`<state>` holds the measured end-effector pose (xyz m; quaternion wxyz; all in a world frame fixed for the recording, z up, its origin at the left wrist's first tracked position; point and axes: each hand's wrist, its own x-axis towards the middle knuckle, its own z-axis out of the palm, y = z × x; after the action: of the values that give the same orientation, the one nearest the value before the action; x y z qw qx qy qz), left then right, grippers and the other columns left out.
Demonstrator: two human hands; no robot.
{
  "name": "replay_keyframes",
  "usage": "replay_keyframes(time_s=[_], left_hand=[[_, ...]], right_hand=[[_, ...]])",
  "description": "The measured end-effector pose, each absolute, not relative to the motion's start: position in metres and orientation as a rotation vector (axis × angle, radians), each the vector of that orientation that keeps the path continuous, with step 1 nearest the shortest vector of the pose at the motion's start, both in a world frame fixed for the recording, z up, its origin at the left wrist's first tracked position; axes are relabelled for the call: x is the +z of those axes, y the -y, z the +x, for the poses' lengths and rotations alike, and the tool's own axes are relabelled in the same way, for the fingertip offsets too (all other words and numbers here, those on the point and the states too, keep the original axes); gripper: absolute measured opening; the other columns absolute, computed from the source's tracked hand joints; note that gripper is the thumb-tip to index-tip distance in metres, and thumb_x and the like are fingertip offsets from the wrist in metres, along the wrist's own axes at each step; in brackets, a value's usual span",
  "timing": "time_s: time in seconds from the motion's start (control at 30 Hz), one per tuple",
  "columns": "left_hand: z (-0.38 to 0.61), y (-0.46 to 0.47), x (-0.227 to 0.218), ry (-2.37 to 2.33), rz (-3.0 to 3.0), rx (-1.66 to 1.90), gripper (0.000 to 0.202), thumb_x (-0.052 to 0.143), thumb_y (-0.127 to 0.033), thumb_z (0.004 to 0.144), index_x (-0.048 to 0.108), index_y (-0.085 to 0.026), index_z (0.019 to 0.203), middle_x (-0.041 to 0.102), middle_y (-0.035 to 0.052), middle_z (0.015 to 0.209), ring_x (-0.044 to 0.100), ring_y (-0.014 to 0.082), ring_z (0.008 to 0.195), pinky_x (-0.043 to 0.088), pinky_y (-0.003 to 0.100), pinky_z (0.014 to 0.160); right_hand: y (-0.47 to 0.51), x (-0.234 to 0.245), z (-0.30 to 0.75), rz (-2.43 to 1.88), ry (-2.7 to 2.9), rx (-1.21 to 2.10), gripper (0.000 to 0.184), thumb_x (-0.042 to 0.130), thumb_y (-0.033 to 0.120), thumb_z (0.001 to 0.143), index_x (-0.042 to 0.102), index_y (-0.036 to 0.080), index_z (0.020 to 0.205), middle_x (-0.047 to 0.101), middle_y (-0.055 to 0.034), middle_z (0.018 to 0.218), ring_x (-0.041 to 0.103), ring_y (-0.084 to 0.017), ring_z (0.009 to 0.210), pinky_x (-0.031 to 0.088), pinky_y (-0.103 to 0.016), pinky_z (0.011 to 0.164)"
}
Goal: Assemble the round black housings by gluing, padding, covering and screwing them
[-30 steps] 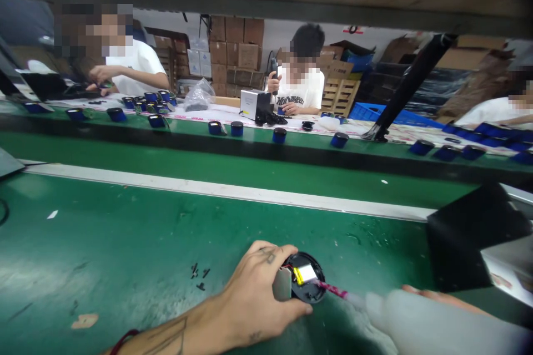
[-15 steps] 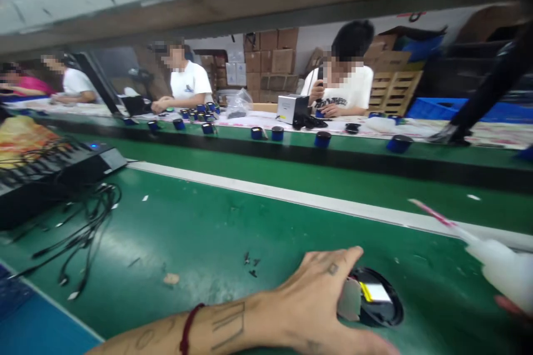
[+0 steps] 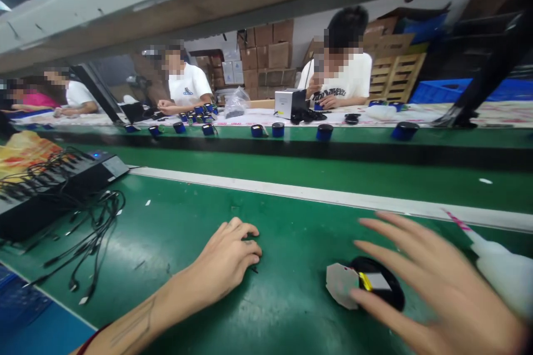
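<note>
My left hand (image 3: 227,259) rests on the green mat with its fingers curled down over the spot where small black screws (image 3: 254,270) lie; what the fingertips hold is hidden. My right hand (image 3: 420,288) is open, fingers spread and slightly blurred, hovering just right of and partly over a round black part (image 3: 381,288) with a yellow-edged battery inside. A grey hexagonal piece (image 3: 340,285) lies against the part's left side. A white glue bottle (image 3: 502,274) with a pink nozzle lies to the right, out of my hand.
A black charging hub (image 3: 62,177) with several loose cables (image 3: 89,233) sits at left. A white strip (image 3: 316,195) borders the conveyor belt. Blue cylinders (image 3: 323,132) line the far bench, where several other people work. A blue surface (image 3: 25,321) is at bottom left.
My left hand left the round black part and moved left to the screws. My right hand let go of the glue bottle and now hovers open by the part.
</note>
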<state>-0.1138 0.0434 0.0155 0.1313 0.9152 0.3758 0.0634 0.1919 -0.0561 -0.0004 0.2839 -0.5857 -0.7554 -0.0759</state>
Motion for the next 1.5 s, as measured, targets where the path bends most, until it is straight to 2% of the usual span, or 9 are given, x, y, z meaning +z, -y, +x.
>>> replay_keyframes(time_s=[0.1, 0.17, 0.3, 0.5, 0.63, 0.73, 0.87, 1.17, 1.5], left_hand=[[-0.113, -0.044, 0.010, -1.064, 2.652, 0.191, 0.021, 0.049, -0.019, 0.092, 0.068, -0.023, 0.084, 0.060, 0.0053, 0.114, 0.050, 0.0266, 0.103, 0.038, 0.043, 0.086], [-0.114, -0.046, 0.007, -1.050, 2.631, 0.219, 0.019, 0.050, -0.019, 0.092, 0.065, -0.022, 0.082, 0.060, 0.0049, 0.111, 0.051, 0.0259, 0.102, 0.038, 0.043, 0.086], [-0.107, -0.046, 0.012, -1.018, 2.562, 0.355, 0.018, 0.046, -0.019, 0.095, 0.061, -0.021, 0.084, 0.061, 0.0042, 0.110, 0.050, 0.0230, 0.105, 0.037, 0.040, 0.089], [-0.050, -0.037, 0.031, -0.905, 1.831, 0.598, 0.009, 0.056, -0.021, 0.086, 0.062, -0.020, 0.079, 0.066, 0.0002, 0.082, 0.058, 0.0170, 0.082, 0.042, 0.030, 0.076], [-0.008, -0.028, 0.023, -0.755, 1.488, 0.547, 0.006, 0.060, -0.021, 0.079, 0.062, -0.016, 0.076, 0.060, -0.0016, 0.064, 0.057, 0.0133, 0.061, 0.042, 0.025, 0.060], [0.008, -0.026, 0.011, -0.739, 1.429, 0.548, 0.009, 0.061, -0.023, 0.078, 0.062, -0.015, 0.077, 0.056, -0.0030, 0.059, 0.052, 0.0105, 0.052, 0.039, 0.023, 0.051], [0.012, -0.026, 0.003, -0.731, 1.356, 0.546, 0.015, 0.061, -0.027, 0.077, 0.063, -0.013, 0.081, 0.058, -0.0009, 0.058, 0.052, 0.0104, 0.053, 0.040, 0.023, 0.052], [0.011, -0.023, 0.003, -0.732, 1.300, 0.529, 0.023, 0.067, -0.035, 0.080, 0.063, -0.012, 0.081, 0.065, 0.0032, 0.070, 0.051, 0.0077, 0.054, 0.034, 0.019, 0.050], [0.005, -0.019, 0.002, -0.703, 1.122, 0.526, 0.031, 0.076, -0.039, 0.074, 0.064, -0.011, 0.080, 0.063, 0.0022, 0.063, 0.052, 0.0081, 0.054, 0.040, 0.020, 0.052]], right_hand=[[0.041, 0.011, 0.162, -1.514, 2.328, -0.015, 0.015, 0.056, 0.031, 0.088, 0.070, 0.028, 0.092, 0.055, -0.0030, 0.130, 0.037, -0.033, 0.131, 0.035, -0.059, 0.103], [0.038, 0.021, 0.155, -1.591, 2.292, 0.281, 0.021, 0.050, 0.022, 0.090, 0.068, 0.028, 0.079, 0.055, 0.0007, 0.125, 0.040, -0.027, 0.128, 0.038, -0.050, 0.102], [0.046, 0.037, 0.171, -1.749, 1.990, 0.749, 0.028, 0.047, 0.042, 0.095, 0.065, 0.026, 0.080, 0.058, -0.0014, 0.095, 0.056, -0.017, 0.086, 0.047, -0.030, 0.075], [0.057, 0.039, 0.192, -1.873, 1.724, 0.889, 0.043, 0.042, 0.060, 0.092, 0.054, 0.020, 0.081, 0.046, 0.0017, 0.061, 0.044, -0.012, 0.054, 0.033, -0.024, 0.048], [0.056, 0.035, 0.192, -1.670, 1.278, 1.314, 0.063, 0.059, 0.068, 0.078, 0.050, 0.019, 0.115, 0.053, 0.0031, 0.059, 0.051, -0.014, 0.038, 0.039, -0.023, 0.036], [0.055, 0.033, 0.192, -1.587, 1.153, 1.420, 0.074, 0.066, 0.066, 0.073, 0.053, 0.010, 0.121, 0.057, -0.0005, 0.051, 0.056, -0.016, 0.040, 0.048, -0.025, 0.042], [0.057, 0.034, 0.195, -1.589, 1.107, 1.325, 0.080, 0.071, 0.064, 0.068, 0.054, 0.012, 0.127, 0.060, -0.0005, 0.056, 0.056, -0.016, 0.043, 0.048, -0.025, 0.042], [0.061, 0.029, 0.202, -1.559, 1.132, 1.397, 0.054, 0.072, 0.057, 0.070, 0.066, 0.011, 0.098, 0.062, -0.0048, 0.059, 0.055, -0.013, 0.053, 0.047, -0.021, 0.052], [0.061, 0.027, 0.198, -1.502, 1.162, 1.426, 0.049, 0.068, 0.058, 0.077, 0.064, 0.012, 0.094, 0.060, -0.0033, 0.060, 0.056, -0.012, 0.051, 0.049, -0.021, 0.050]])
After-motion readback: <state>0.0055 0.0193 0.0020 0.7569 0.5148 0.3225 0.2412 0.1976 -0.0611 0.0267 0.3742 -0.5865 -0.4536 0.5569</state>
